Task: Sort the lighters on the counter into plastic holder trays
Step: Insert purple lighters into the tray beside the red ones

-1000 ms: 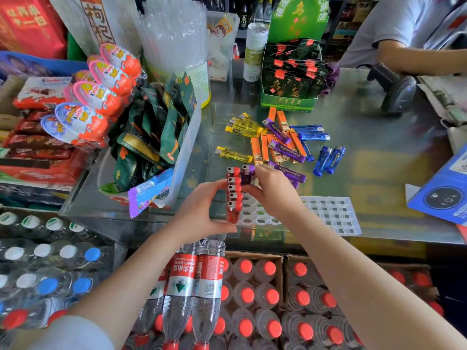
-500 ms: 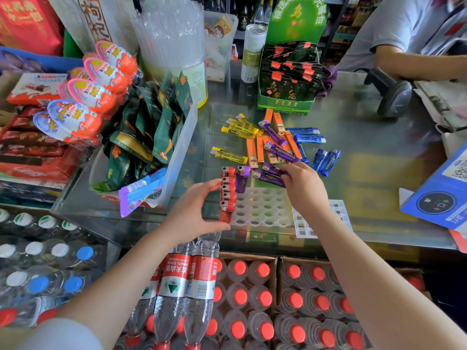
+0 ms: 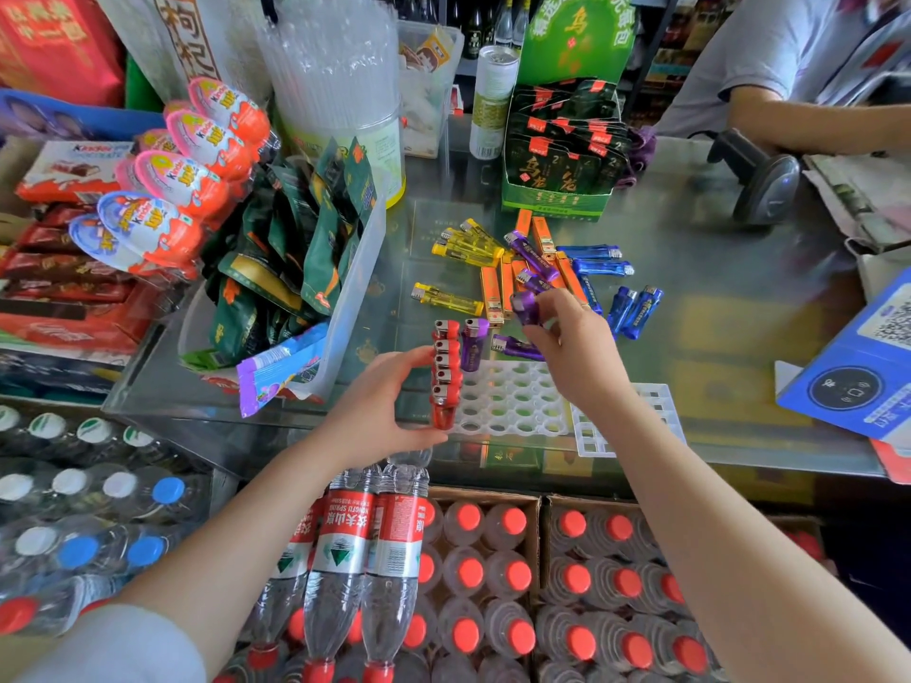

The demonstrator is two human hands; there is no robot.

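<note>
1. Now the left hand (image 3: 389,401) grips the left edge of the white holder tray (image 3: 512,401), fingers curled beside the row of red lighters (image 3: 445,372) standing in it.
2. One purple lighter (image 3: 474,343) stands upright next to that row.
3. Above the tray, the right hand (image 3: 577,347) pinches another purple lighter (image 3: 525,308).
4. Loose lighters (image 3: 522,268) lie on the glass counter (image 3: 715,288) behind.

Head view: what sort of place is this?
Most likely a small shop's checkout counter: a barcode scanner on the glass counter, chocolate eggs on display, cases of bottled water below.
</note>
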